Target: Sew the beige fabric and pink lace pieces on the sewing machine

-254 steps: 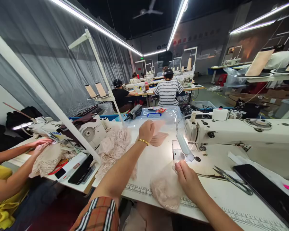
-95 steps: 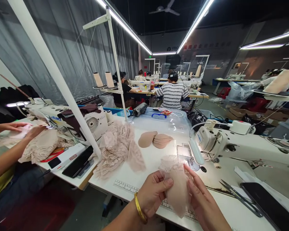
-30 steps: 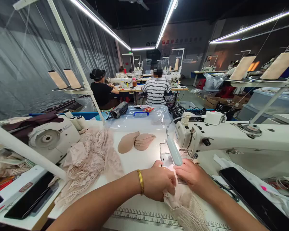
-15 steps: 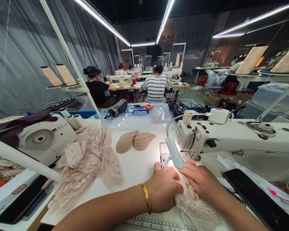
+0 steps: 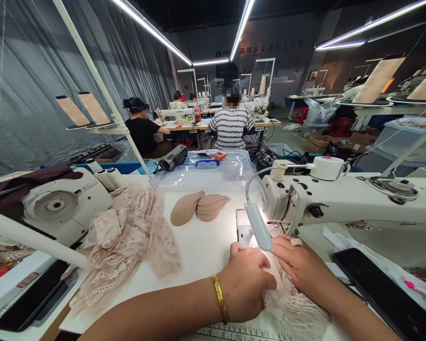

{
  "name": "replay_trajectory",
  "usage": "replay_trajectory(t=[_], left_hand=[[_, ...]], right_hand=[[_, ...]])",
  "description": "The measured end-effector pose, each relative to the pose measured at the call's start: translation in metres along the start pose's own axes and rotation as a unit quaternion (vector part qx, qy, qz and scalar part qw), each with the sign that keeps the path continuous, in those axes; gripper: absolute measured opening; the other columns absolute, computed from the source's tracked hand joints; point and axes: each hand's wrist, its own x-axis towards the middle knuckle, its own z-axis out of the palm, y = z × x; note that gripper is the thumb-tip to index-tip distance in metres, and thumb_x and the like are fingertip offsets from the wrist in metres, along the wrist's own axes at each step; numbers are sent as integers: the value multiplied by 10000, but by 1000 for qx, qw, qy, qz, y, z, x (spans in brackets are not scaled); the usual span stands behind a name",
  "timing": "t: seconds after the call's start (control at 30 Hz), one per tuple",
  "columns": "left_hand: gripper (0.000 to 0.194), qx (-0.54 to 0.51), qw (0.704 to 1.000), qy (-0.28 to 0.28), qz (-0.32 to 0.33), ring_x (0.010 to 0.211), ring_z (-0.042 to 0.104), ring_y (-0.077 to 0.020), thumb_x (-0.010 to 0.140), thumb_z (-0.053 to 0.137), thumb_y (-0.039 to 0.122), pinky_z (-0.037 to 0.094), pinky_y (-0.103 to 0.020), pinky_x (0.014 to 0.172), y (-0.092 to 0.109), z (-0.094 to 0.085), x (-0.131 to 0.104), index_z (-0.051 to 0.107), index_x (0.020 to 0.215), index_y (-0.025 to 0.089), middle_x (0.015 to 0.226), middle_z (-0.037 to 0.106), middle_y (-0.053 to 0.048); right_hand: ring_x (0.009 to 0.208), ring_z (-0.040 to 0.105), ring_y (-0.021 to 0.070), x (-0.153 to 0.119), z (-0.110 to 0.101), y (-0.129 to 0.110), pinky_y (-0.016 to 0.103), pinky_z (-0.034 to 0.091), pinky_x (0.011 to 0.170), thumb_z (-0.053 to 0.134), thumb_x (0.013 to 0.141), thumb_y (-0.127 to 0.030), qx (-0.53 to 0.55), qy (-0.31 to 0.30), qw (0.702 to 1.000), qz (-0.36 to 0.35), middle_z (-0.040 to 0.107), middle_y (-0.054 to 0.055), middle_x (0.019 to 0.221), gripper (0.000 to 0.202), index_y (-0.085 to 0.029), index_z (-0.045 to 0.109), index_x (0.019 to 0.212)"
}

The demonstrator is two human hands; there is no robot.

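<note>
Pale beige lace fabric (image 5: 294,303) lies under the head of a white sewing machine (image 5: 358,194) and spills toward me. My left hand (image 5: 250,282), with a gold bangle at the wrist, has its fingers curled on the fabric's left side, by a smooth pad-like piece. Flat on the fabric's right side rests my right hand (image 5: 300,263), fingers stretched out close to the presser foot area. A lit gooseneck lamp (image 5: 258,227) hides the needle and some fingertips. Left of the machine, a stack of beige teardrop-shaped pads (image 5: 211,207) sits beside a single pad (image 5: 186,209).
A heap of beige lace (image 5: 128,232) covers the table's left part, near a second machine (image 5: 64,203). A clear plastic box (image 5: 206,175) stands behind the pads. A black phone (image 5: 383,289) lies right of my forearm. A ruler strip (image 5: 241,334) runs along the front.
Both hands and the lace have shifted slightly to the right and toward me. My hands keep the same hold, and the pads stay where they were.
</note>
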Motion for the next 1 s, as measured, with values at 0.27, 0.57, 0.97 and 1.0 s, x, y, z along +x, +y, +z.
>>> replay_trajectory(t=[0.27, 0.57, 0.97, 1.0], left_hand=[[226, 48, 993, -101, -44, 1221, 552, -311, 734, 657, 138, 359, -570, 954, 7, -13, 3, 724, 933, 222, 1322, 553, -90], [113, 85, 990, -112, -4, 1130, 604, -279, 772, 671, 198, 355, -472, 888, -9, -27, 11, 714, 875, 219, 1285, 629, -47], [99, 139, 984, -97, 54, 869, 595, -195, 797, 687, 256, 301, -409, 804, -39, -43, 25, 654, 729, 192, 989, 686, -16], [85, 139, 984, -97, 53, 867, 595, -192, 788, 694, 248, 302, -412, 815, -40, -44, 25, 654, 735, 193, 993, 684, -13]], right_hand=[[919, 658, 236, 0, -4, 0, 351, 529, 746, 406, 984, -157, -24, -35, 999, 11, 740, 15, 1130, 319, -307, 688, 989], [880, 667, 232, 2, -3, -2, 347, 531, 711, 386, 951, -121, -25, 2, 1000, -4, 738, 25, 1073, 367, -302, 702, 995], [854, 668, 225, 1, 1, 1, 350, 522, 712, 382, 930, -65, -58, 27, 998, -30, 747, 58, 1064, 357, -251, 685, 965], [873, 667, 223, 0, 0, 0, 348, 519, 719, 379, 929, -56, -58, 22, 997, -36, 744, 56, 1086, 363, -252, 682, 970]])
